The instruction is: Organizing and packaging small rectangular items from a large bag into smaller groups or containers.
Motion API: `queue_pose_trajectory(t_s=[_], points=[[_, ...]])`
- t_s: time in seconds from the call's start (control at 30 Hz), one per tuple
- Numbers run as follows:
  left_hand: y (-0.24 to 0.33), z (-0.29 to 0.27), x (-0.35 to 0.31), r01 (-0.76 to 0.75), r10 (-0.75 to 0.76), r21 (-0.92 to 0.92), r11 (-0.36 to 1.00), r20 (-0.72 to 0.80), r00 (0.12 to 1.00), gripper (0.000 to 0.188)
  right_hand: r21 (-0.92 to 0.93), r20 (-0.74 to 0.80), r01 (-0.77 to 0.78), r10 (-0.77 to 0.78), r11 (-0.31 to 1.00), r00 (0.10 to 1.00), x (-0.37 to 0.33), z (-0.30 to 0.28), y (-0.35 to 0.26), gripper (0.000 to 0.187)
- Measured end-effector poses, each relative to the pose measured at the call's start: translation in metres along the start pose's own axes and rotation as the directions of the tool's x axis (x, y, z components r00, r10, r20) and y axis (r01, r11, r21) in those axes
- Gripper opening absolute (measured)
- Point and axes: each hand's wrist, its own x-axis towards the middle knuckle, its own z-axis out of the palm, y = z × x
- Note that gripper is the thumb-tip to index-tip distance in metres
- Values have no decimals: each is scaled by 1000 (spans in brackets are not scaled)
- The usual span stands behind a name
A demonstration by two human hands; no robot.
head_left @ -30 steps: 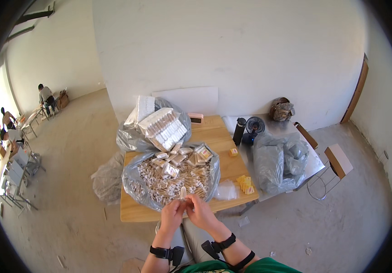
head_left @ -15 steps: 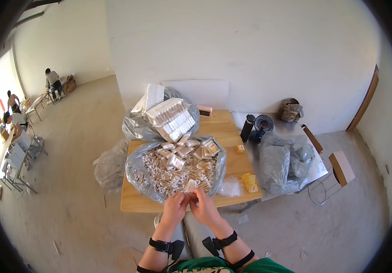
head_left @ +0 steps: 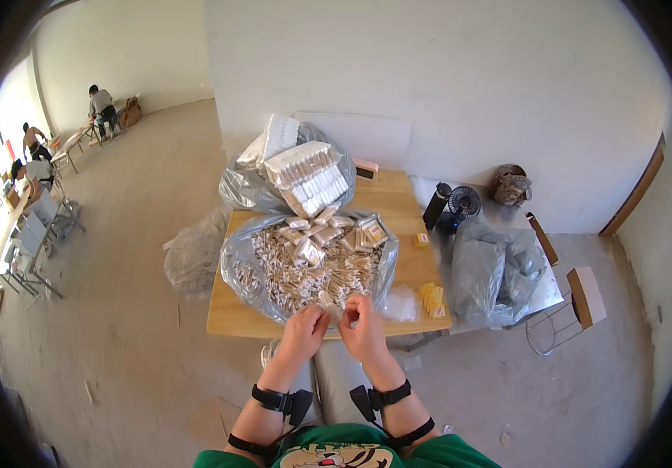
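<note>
i have my left hand (head_left: pixel 302 331) and right hand (head_left: pixel 363 335) both narrow, the fingertips pinching a small clear packet (head_left: pixel 330 303) between them; what is inside it, i cannot tell; just beyond the hands, on the wooden tabletop (head_left: pixel 408 209), spreads an open grey bag (head_left: pixel 253 305) of loose cotton swabs (head_left: pixel 281 282), with filled packs (head_left: pixel 309 251) on top; near the right hand, to its right, lie clear sleeves (head_left: pixel 403 305), and beside these some yellow cards (head_left: pixel 433 299).
</note>
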Motion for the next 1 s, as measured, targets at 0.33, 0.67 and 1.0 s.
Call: queue_pose_trajectory(t_s=[0.33,0.67,1.0], points=[[-7,1,3,48,-48,16,999,5,999,21,-91,97,82,-73,992,993,6,12,14,24],[-30,3,23,144,-152,-48,988,-339,929,20,541,94,-472,508,696,856,20,19,42,15],[-71,16,54,220,-214,35,975,-136,967,18,-12,-49,-18,17,1000,999,60,40,73,26]])
